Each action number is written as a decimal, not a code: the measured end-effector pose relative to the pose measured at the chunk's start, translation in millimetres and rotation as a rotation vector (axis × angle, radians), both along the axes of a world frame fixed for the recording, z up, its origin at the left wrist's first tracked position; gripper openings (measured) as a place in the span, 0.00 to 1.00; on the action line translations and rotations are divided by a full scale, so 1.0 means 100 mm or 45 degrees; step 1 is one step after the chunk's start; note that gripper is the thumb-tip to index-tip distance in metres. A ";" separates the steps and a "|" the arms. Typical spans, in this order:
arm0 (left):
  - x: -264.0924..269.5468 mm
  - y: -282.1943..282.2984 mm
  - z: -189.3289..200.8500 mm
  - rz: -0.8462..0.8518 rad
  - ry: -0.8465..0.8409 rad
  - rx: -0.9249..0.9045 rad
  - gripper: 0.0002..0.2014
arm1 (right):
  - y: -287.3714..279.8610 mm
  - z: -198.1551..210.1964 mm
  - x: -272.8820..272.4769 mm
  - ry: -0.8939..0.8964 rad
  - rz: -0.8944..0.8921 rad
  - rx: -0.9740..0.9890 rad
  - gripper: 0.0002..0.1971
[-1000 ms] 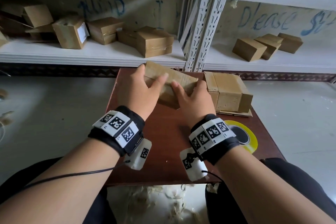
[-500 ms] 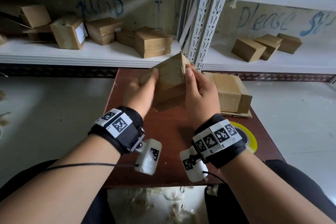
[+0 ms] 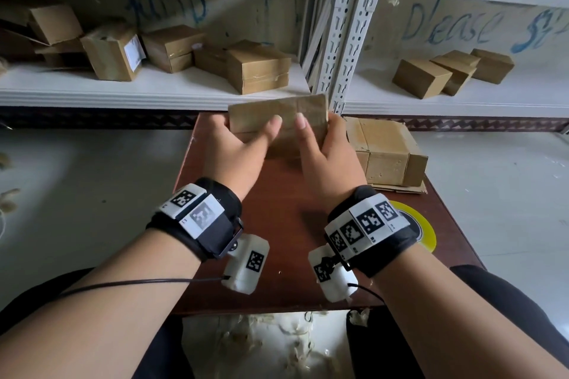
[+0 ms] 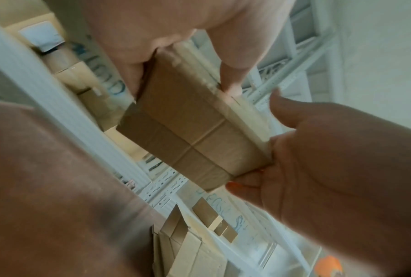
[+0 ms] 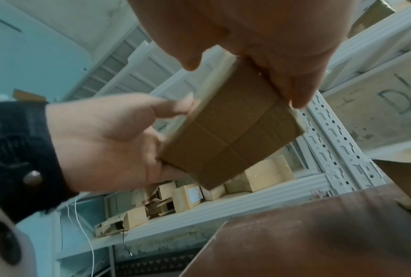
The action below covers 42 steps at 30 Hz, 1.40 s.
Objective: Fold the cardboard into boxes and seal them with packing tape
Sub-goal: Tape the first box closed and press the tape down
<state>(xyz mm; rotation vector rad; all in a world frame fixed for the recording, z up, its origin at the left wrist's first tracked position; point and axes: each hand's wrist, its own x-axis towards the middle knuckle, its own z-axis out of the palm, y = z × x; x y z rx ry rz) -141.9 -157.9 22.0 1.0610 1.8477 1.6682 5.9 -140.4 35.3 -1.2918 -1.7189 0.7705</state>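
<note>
Box [image 3: 278,120] lifted clear of the table [image 3: 286,224], gripped at either end by left hand [image 3: 234,154] and right hand [image 3: 328,160], seams apparently taped already; next, probably setting it down and starting fresh cardboard.

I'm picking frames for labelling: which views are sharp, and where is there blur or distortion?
Head view: mostly sharp, shelf rails bowed by the wide lens, box clear between left hand and right hand. Left wrist view: soft, the brown table smeared. Right wrist view: box crisp, table edge blurred.
</note>
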 end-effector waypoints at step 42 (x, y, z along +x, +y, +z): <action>-0.21 -0.08 0.16 0.096 0.460 0.487 0.21 | -0.07 0.05 -0.09 -0.202 -0.155 -0.098 0.43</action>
